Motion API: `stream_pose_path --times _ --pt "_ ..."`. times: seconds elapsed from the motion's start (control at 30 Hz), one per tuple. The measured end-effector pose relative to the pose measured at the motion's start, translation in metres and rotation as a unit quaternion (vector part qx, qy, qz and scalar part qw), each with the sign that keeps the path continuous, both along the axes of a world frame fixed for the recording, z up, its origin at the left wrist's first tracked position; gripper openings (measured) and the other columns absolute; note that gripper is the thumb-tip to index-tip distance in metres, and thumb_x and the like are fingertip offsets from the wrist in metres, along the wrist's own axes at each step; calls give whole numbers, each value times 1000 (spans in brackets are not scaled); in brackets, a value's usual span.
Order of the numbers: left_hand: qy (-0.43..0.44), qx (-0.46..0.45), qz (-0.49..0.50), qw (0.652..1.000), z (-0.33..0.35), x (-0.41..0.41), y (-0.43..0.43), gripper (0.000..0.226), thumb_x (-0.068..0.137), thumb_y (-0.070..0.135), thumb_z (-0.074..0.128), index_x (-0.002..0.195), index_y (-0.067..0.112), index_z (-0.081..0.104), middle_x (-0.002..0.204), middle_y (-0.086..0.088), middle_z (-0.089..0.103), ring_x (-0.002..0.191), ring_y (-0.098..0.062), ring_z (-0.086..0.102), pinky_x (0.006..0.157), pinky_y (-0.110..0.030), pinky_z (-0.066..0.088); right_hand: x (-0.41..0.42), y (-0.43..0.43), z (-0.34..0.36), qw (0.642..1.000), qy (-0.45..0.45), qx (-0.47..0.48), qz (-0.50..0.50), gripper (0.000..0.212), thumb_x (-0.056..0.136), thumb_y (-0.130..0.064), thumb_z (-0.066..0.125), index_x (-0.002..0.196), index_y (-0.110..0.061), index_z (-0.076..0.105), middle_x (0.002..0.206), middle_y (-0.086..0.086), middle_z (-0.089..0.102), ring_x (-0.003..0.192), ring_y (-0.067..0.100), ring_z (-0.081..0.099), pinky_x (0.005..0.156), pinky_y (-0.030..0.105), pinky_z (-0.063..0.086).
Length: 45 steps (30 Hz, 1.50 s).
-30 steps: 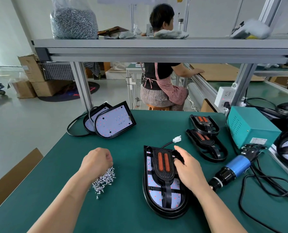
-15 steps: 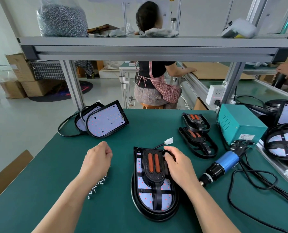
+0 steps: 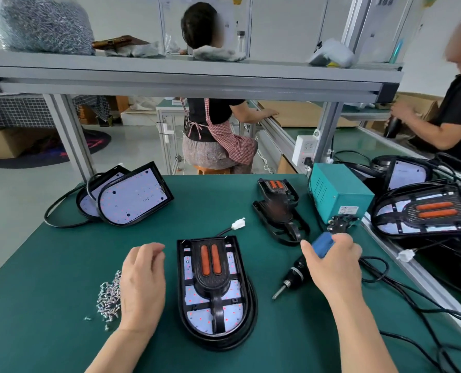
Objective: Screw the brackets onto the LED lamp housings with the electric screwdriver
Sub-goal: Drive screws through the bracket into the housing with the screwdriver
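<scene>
A black LED lamp housing [image 3: 246, 300] lies face up in front of me on the green mat. A black bracket with two orange strips [image 3: 210, 265] sits on it. My left hand [image 3: 142, 281] hovers just left of the housing, beside a pile of small screws [image 3: 108, 297]. Its fingers are curled, thumb against fingertips, pinching screws that are mostly hidden. My right hand [image 3: 334, 267] grips the blue body of the electric screwdriver [image 3: 295, 275]. The bit points down-left, right of the housing.
Two spare brackets [image 3: 277, 208] lie behind the screwdriver. Two more housings [image 3: 132, 197] lean at the back left. A teal power box [image 3: 337, 195] and lamps with brackets [image 3: 425, 211] stand at the right, and black cables [image 3: 412, 300] trail over the mat. Two people work beyond the bench.
My right hand left the bracket, moved right and took hold of the screwdriver. My left hand rose from the screw pile with its fingers curled.
</scene>
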<state>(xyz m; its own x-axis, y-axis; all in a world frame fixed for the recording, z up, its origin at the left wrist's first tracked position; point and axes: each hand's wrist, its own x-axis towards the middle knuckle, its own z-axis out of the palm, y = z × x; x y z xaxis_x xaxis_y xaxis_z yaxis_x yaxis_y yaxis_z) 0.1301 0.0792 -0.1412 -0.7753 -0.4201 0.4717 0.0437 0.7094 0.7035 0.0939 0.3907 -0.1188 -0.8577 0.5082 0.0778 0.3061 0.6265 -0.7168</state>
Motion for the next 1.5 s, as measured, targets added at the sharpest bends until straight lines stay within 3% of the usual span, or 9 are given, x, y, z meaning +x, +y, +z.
stream_pose_path --times 0.2,0.37,0.5,0.67,0.87,1.13,1.27,1.37,1.5 --pt "17 -15 -21 1000 0 3 1 9 91 -5 65 95 1 70 87 -3 62 85 -28 56 79 -33 38 -7 -2 8 998 -60 -7 -14 108 87 -48 70 157 -14 -5 101 9 58 102 40 62 88 46 50" --pt "25 -7 -17 1000 -1 2 0 15 89 -10 65 95 1 73 89 -4 65 84 -31 60 79 -35 42 -1 0 1 985 22 -152 -79 87 79 -35 71 147 -16 21 84 0 59 75 17 56 72 40 48" --pt "29 16 -15 999 -1 1 -1 12 91 -7 65 95 1 72 88 -1 62 84 -28 58 80 -33 41 -2 -4 1 909 135 -376 -119 50 85 -28 67 125 -18 38 94 5 59 73 21 56 70 38 47" --pt "33 30 -14 999 -2 2 -1 10 91 -3 67 93 6 72 84 4 61 81 -25 58 77 -31 40 0 -11 17 764 248 -593 -56 20 93 -17 64 102 -15 46 71 5 55 50 15 53 47 21 47" --pt "37 18 -20 999 -2 2 1 15 88 -6 69 91 8 74 85 3 64 80 -25 60 76 -33 43 2 -27 36 738 220 -637 42 20 96 -26 62 109 -12 55 70 6 62 55 17 55 49 20 49" --pt "42 35 -13 998 0 1 3 17 90 -6 67 98 8 72 88 5 65 84 -23 62 81 -27 43 -18 -44 34 605 160 -769 130 45 85 -36 68 125 -16 67 75 -2 54 61 12 45 47 21 35" --pt "45 60 -9 997 4 3 3 14 90 -3 67 92 10 70 85 12 64 82 -8 61 77 -2 38 -32 -51 37 588 154 -777 165 31 83 -34 68 108 -16 68 75 -4 52 61 11 46 48 20 33" --pt "49 78 -5 996 8 7 4 17 91 -2 67 88 15 69 86 15 64 82 -7 60 75 -1 37 -42 -59 46 597 159 -767 175 22 81 -29 70 98 -16 65 75 -4 53 59 10 47 47 19 34" --pt "59 86 -24 994 17 15 12 23 90 3 69 84 26 68 89 14 65 86 -8 61 76 -6 40 -52 -70 50 639 179 -726 182 37 79 -29 71 114 -16 65 72 -4 56 56 8 50 49 19 36"
